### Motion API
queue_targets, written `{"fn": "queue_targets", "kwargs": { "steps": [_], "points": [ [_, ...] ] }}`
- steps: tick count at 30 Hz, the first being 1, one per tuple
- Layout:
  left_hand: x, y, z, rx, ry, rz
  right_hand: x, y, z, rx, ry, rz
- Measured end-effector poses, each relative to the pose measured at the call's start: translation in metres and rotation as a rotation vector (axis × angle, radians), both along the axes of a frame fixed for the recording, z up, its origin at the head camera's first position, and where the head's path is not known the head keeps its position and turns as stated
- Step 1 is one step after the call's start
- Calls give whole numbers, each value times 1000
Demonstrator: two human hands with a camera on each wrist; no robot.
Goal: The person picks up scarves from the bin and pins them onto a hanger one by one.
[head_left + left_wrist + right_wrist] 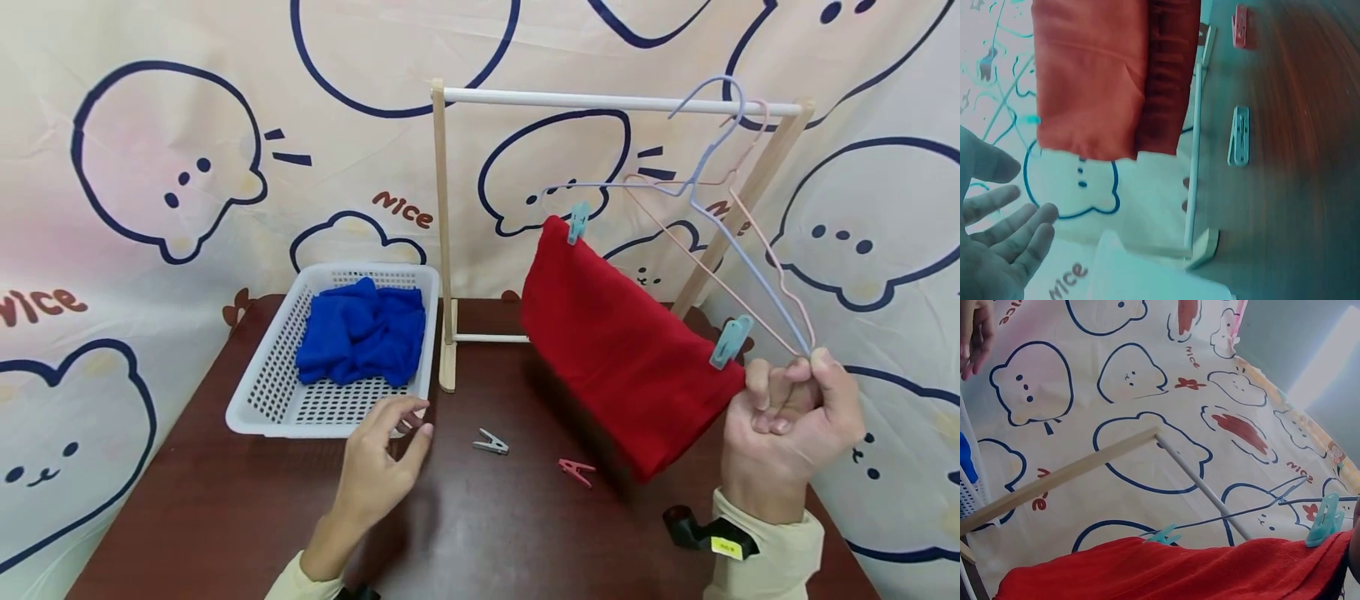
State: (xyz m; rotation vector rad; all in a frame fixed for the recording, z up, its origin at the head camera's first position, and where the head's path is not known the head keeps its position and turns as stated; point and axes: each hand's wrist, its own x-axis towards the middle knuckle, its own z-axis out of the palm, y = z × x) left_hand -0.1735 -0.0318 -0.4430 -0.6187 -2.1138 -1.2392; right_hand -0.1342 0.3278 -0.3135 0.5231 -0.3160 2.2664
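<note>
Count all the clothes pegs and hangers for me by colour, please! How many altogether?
Teal pegs: 2
Pale grey peg: 1
Pinkish-red peg: 1
Blue hanger: 1
Pink hanger: 1
Total: 6

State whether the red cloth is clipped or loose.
Clipped: two teal clips grip the red cloth along its top edge, near either end.

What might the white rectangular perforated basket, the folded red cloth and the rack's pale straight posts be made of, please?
The basket looks like smooth plastic, given its even holes and rounded rim. The red cloth seems soft, matte fabric: its folds lack gloss. The posts are probably unvarnished wood, judging by their tan tone.
</note>
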Motion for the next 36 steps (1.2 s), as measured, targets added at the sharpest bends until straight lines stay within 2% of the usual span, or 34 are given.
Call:
{"fn": "queue_targets", "kwargs": {
  "steps": [6, 11, 14, 17, 22, 31, 36],
  "points": [
    [-4, -27, -2, 92, 74, 55, -15, 2, 4, 74, -15, -57],
    [-3, -47, -3, 137, 75, 118, -29, 3, 7, 123, -34, -103],
    [0, -54, -6, 137, 57, 152, -36, 5, 10, 98, -62, -98],
    [2, -58, -9, 142, 48, 162, -43, 8, 12, 60, -84, -73],
    [4, -61, -12, 154, 62, 174, -53, 12, 12, 65, -116, -80],
    [6, -65, -14, 166, 61, 207, -65, 17, 12, 5, -133, -70],
    [6, -61, -3, 166, 98, 204, -70, 23, 14, -4, -183, -80]
  ]
}}
